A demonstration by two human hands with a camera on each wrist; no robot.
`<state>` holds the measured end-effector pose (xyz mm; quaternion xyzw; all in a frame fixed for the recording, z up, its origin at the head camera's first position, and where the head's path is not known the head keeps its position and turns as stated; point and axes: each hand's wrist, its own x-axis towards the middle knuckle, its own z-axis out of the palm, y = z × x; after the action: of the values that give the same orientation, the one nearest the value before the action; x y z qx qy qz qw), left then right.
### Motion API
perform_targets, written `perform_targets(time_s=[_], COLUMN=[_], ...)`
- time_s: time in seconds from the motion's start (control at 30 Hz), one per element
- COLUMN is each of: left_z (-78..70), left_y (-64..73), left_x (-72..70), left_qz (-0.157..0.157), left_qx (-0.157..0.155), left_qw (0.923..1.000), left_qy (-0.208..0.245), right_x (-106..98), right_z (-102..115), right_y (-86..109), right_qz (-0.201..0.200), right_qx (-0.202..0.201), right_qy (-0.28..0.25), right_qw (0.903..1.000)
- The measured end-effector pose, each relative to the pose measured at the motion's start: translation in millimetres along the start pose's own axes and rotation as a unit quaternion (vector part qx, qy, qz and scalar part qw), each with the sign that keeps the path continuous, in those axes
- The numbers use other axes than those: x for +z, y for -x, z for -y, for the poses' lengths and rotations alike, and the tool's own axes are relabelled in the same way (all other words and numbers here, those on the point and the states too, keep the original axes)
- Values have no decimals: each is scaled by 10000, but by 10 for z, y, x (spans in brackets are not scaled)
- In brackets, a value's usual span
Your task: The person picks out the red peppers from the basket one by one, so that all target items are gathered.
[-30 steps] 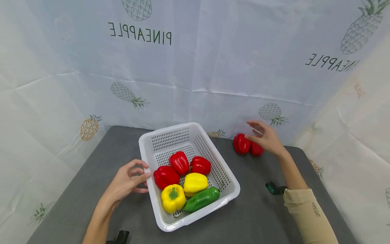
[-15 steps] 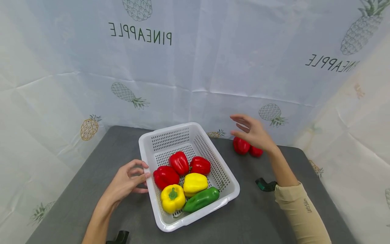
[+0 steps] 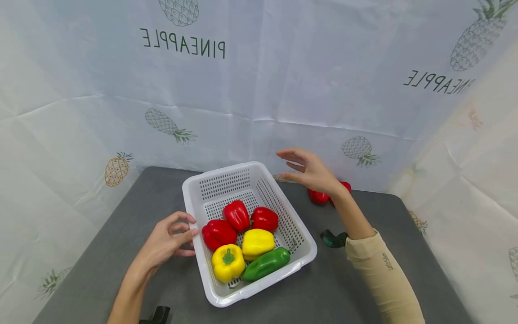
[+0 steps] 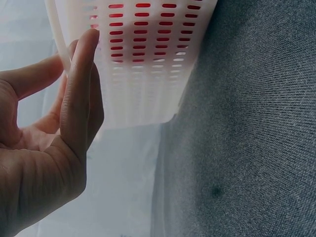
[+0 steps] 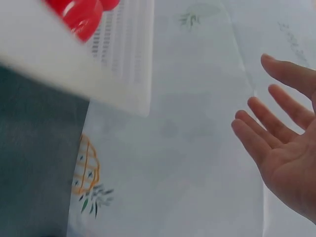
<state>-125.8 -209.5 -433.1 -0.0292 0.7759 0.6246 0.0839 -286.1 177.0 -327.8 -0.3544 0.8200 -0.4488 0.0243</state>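
A white perforated plastic basket (image 3: 208, 279) sits on the table with bell peppers in it: a red pepper (image 3: 236, 216), a red pepper (image 3: 219, 235), a red pepper (image 3: 265, 219), a yellow pepper (image 3: 228, 263) and a yellow pepper (image 3: 257, 244). Beside them lies a long green pepper (image 3: 266, 264). My left hand (image 3: 170, 236) pinches the basket's left rim (image 4: 58, 39) between thumb and fingers. Up beyond the basket's far right side, my right hand (image 3: 309, 171) hangs in the air, fingers spread and holding nothing, as the right wrist view (image 5: 284, 128) shows.
At the table's back edge, a red pepper (image 3: 318, 196) and a second red pepper (image 3: 346, 185) lie partly hidden behind my right wrist. A pineapple-print curtain (image 3: 251, 90) hangs behind the dark grey table (image 3: 162, 193).
My right hand has moved left, from above the two red peppers at the back toward the basket, with nothing in it. The left hand and the basket have stayed put.
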Motion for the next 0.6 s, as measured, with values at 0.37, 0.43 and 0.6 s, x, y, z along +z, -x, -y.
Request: perform_targets(time_s=[0.37, 0.43, 0.6], left_z=[-2, 1, 4], left_y=[13, 13, 10], left_x=[-7, -5, 2], left_qz=[-42, -41, -51], left_qx=[-16, -7, -4], left_qw=[10000, 10000, 10000], left_qy=[3, 15, 17], right_x=[313, 376, 525], right_z=[210, 235, 263], right_y=[-290, -338, -437], right_qz=[595, 783, 1281], right_qx=[-57, -68, -133], right_qy=[-50, -122, -274], right_qw=[9982, 9968, 9913])
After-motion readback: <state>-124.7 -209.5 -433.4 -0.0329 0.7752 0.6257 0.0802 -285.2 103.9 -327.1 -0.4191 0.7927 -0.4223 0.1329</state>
